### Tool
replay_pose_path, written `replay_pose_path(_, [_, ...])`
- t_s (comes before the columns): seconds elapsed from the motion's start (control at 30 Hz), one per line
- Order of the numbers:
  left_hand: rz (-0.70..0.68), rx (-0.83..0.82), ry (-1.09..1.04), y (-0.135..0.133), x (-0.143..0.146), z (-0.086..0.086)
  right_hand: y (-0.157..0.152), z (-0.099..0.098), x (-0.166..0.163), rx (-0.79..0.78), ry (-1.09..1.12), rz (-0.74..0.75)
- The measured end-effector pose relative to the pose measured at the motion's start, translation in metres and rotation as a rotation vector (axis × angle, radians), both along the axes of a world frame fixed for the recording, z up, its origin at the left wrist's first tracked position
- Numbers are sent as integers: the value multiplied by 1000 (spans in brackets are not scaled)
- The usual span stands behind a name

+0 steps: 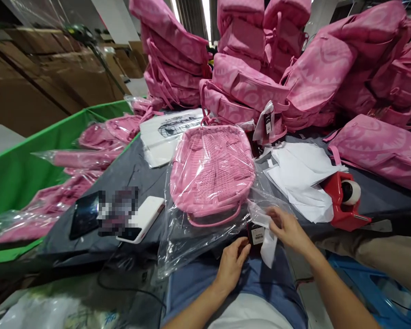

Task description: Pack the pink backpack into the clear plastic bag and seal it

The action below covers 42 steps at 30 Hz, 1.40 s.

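Observation:
A pink backpack (212, 171) lies inside a clear plastic bag (188, 237) on the grey table, its handle toward me. At the bag's open end, my right hand (287, 228) pinches the plastic edge and a white paper tag (269, 246). My left hand (233, 262) sits just below, fingers curled at a small dark label (256, 235) by the bag's mouth. Both hands are at the table's near edge, above my lap.
A red tape dispenser (344, 201) and loose white papers (304, 176) lie to the right. A phone (85, 212) and a white power bank (142, 219) lie to the left. Pink backpacks (260, 68) are piled behind; bagged ones fill a green bin (17, 169).

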<state>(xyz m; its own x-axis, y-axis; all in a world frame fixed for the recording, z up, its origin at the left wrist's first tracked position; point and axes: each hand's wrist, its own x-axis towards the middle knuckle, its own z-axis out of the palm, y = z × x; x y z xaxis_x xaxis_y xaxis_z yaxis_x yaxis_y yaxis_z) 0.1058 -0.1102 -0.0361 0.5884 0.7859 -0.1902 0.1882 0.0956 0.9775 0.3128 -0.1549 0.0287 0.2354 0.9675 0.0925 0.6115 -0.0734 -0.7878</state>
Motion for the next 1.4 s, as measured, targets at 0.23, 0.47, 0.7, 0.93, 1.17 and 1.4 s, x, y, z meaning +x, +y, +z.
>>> replay_pose_path(0.23, [0,-284,-207,4,31,-9,-3,12,7,-76,70,62])
replay_pose_path(0.47, [-44,83,-85,-5,-1,38,-21,13,-40,-178,204,-26])
replay_pose_path(0.7, [-92,-91,-112,11,-9,46,-16,18,-14,-109,366,-7])
replay_pose_path(0.93, [-91,-621,-407,7,-11,56,-27,18,-31,-327,1106,115])
replay_pose_path(1.17, [46,-698,-440,-6,0,37,-55,-9,-43,-367,1155,-6])
replay_pose_path(1.4, [138,-568,-364,-19,15,20,-61,5,-18,-314,485,-41])
